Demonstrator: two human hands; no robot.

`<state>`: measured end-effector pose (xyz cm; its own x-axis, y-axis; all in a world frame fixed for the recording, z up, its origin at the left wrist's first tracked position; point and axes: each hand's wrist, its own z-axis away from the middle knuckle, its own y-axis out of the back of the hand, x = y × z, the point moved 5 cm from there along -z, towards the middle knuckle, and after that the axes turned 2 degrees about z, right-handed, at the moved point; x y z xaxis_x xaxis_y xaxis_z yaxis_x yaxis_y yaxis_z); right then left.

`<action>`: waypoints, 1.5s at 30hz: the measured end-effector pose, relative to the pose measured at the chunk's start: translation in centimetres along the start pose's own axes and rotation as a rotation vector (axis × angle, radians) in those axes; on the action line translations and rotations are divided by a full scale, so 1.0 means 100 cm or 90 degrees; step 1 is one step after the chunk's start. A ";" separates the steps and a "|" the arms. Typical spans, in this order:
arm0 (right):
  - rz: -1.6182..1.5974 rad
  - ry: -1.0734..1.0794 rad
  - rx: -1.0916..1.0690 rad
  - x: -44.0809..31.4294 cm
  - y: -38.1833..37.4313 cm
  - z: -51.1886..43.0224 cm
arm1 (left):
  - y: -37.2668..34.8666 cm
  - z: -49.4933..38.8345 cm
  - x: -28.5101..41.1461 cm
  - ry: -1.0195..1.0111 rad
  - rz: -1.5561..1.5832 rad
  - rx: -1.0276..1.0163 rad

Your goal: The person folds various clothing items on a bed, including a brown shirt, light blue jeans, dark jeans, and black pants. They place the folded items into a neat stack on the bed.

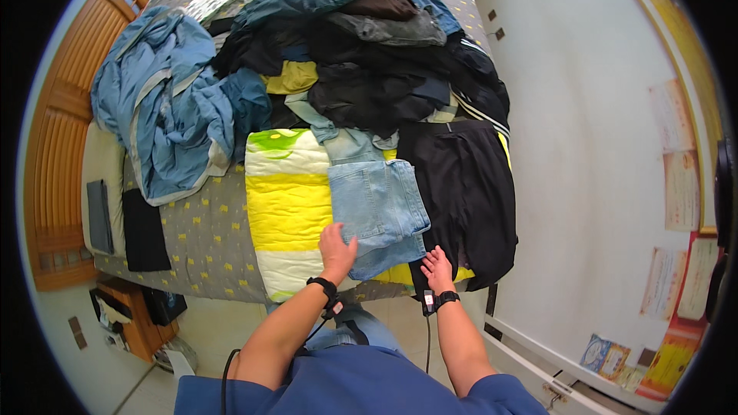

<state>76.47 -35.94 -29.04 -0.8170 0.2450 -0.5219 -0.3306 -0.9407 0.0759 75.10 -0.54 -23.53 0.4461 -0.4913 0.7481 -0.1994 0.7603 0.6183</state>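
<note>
Folded light-blue jeans point(369, 202) lie on the bed in front of me, partly on a yellow, white and green quilted pad point(288, 207). My left hand point(337, 249) is at the jeans' lower left edge, thumb apart from the fingers and nothing gripped. Beside the jeans' lower right corner, my right hand point(437, 268) has its palm turned inward and fingers apart. It holds nothing; whether it touches cloth is hard to tell. Black trousers point(461, 196) are spread just right of the jeans, over part of the pad.
A big heap of dark clothes point(369, 80) covers the bed's far part. A crumpled blue cover point(167, 104) lies left, near folded dark cloths point(145, 230) and the wooden headboard point(75, 109). A white wall point(565, 127) rises along the right.
</note>
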 end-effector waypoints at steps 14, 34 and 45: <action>0.044 -0.140 -0.254 -0.020 -0.090 0.004 | 0.035 -0.033 -0.002 0.161 0.547 -0.119; 0.513 -0.122 -0.657 0.209 -0.445 0.293 | 0.451 0.100 -0.365 0.222 0.585 -0.105; 0.884 0.026 -0.368 0.292 -0.432 0.273 | 0.431 0.092 -0.531 0.351 0.079 -0.152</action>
<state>53.98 18.27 -24.39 -0.2987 -0.8913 -0.3410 0.9082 -0.3753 0.1852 34.80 54.43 -34.37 0.8302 -0.1490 0.5372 -0.1067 0.9033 0.4155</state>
